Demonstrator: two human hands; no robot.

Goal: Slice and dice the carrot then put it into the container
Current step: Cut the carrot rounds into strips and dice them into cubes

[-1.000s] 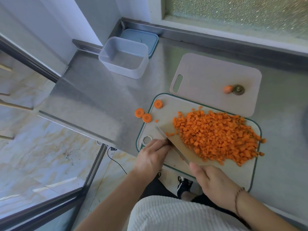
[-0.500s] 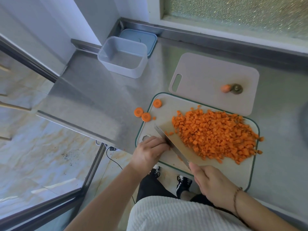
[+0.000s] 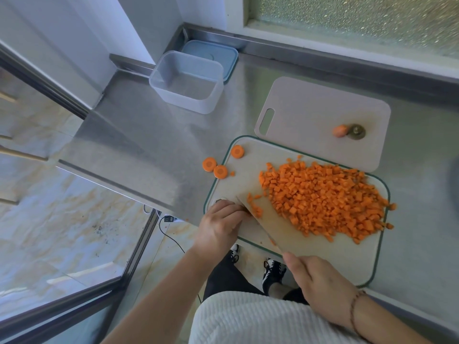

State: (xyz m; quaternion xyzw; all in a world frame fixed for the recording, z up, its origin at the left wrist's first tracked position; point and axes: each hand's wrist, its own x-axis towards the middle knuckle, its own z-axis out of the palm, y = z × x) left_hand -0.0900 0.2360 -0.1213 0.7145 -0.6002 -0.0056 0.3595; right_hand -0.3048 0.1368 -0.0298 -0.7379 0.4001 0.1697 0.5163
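A big pile of diced carrot [image 3: 323, 199] covers the green-rimmed cutting board [image 3: 347, 264]. My right hand [image 3: 320, 284] grips the handle of a broad knife [image 3: 267, 227] whose blade stands on the board's left part. My left hand [image 3: 219, 225] sits with curled fingers against the blade's left side, over a few small carrot pieces [image 3: 254, 207]; what lies under the fingers is hidden. Three round carrot slices [image 3: 219, 171] lie at the board's far left corner. The clear plastic container [image 3: 186, 81] stands empty at the back left.
A blue lid [image 3: 213, 54] lies behind the container. A second, plain board [image 3: 310, 115] behind the first carries a carrot end [image 3: 339, 130] and the stem top [image 3: 356, 131]. The steel counter's edge [image 3: 119, 187] drops off to the left and near me.
Both hands stay at the board's near left corner. The blade has shifted slightly, and a few diced bits now lie beside it near my left fingertips.
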